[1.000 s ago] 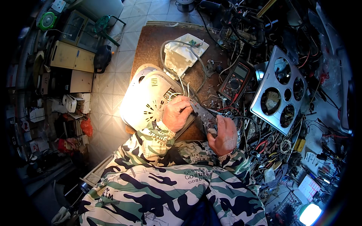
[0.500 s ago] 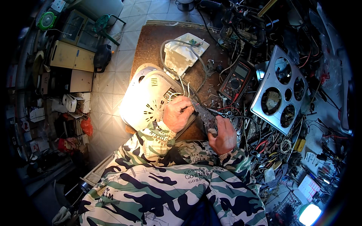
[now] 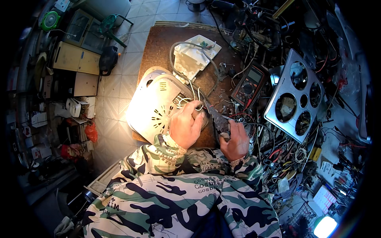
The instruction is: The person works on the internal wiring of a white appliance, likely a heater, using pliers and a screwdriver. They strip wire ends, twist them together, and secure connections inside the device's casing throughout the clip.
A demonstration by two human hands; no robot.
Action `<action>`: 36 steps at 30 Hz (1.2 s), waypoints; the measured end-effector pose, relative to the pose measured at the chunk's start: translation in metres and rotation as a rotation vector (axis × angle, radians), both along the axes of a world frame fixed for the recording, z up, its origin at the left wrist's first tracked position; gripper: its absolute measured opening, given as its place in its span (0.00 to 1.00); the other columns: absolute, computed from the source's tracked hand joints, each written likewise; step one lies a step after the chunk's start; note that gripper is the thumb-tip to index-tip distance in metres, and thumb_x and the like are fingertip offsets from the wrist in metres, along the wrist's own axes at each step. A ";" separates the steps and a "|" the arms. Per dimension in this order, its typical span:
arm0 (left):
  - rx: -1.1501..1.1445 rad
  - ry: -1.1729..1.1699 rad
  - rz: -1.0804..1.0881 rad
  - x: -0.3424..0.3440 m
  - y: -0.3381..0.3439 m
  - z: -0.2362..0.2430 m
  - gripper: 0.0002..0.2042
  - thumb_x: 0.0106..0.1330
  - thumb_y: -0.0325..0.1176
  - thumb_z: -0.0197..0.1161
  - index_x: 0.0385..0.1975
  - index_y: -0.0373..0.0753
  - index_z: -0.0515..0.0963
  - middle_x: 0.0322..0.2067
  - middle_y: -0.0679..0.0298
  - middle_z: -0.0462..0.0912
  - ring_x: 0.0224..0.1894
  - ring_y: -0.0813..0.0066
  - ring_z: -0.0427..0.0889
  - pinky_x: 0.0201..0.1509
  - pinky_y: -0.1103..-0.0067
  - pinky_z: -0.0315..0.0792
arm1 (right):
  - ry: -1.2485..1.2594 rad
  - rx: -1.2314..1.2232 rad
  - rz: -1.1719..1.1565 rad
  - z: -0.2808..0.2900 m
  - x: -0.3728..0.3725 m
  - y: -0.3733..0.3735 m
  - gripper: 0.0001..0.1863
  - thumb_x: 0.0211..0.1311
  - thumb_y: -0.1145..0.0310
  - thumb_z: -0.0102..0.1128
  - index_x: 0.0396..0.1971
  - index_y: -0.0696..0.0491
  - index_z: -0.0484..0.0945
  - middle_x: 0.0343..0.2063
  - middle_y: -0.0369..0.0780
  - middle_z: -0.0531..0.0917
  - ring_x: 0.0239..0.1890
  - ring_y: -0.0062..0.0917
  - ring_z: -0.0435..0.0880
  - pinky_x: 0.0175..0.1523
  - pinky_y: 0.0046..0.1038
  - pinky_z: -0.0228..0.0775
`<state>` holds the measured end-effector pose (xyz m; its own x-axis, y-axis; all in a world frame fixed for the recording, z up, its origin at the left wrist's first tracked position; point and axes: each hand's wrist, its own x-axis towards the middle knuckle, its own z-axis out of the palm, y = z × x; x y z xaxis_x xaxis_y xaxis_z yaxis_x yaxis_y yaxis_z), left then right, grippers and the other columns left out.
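Note:
A cream appliance housing (image 3: pixel 149 107) with slotted vents lies at the left of the table under a bright light. White wires (image 3: pixel 193 88) come out of its opening and run up toward a white plastic box-like part (image 3: pixel 191 59). My left hand (image 3: pixel 185 126) rests over the housing's right edge, its fingers closed at a loop of white wire. To the right, my right hand (image 3: pixel 235 143) is curled round the near end of a long dark tool (image 3: pixel 217 120), whose kind I cannot make out. The tool's far end points up toward the wires. My left palm's underside is hidden.
A multimeter (image 3: pixel 249 85) lies right of the wires. Beyond it leans a silver metal plate (image 3: pixel 294 95) with round holes. Tangled cables and hand tools (image 3: pixel 283 162) crowd the right side. The brown wooden table (image 3: pixel 158 43) ends at the left beside the tiled floor.
My left hand has turned and its fingertips have drawn slightly up and away from the dark tool's end. My right hand has barely moved.

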<state>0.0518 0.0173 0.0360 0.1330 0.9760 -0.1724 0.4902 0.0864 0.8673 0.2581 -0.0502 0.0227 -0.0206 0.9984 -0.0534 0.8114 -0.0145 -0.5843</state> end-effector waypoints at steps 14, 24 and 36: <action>-0.148 -0.223 -0.134 0.000 0.001 -0.055 0.19 0.74 0.47 0.69 0.34 0.33 0.78 0.19 0.56 0.77 0.22 0.68 0.79 0.29 0.70 0.73 | 0.268 -0.176 -0.002 -0.012 0.005 -0.003 0.26 0.50 0.74 0.69 0.53 0.60 0.80 0.39 0.52 0.85 0.42 0.51 0.86 0.48 0.43 0.80; -0.122 -0.282 -0.033 0.003 -0.001 -0.059 0.20 0.74 0.46 0.70 0.30 0.34 0.76 0.20 0.65 0.69 0.25 0.78 0.65 0.29 0.74 0.65 | 0.425 -0.282 -0.145 -0.021 -0.013 -0.009 0.22 0.51 0.75 0.68 0.49 0.60 0.83 0.39 0.51 0.88 0.40 0.43 0.90 0.47 0.36 0.81; -0.141 -0.238 -0.079 0.000 0.007 -0.049 0.18 0.71 0.45 0.73 0.32 0.34 0.78 0.19 0.63 0.73 0.24 0.79 0.69 0.28 0.75 0.68 | 0.311 -0.174 -0.132 -0.023 -0.013 -0.015 0.23 0.53 0.76 0.68 0.52 0.61 0.82 0.37 0.48 0.88 0.39 0.32 0.90 0.50 0.30 0.80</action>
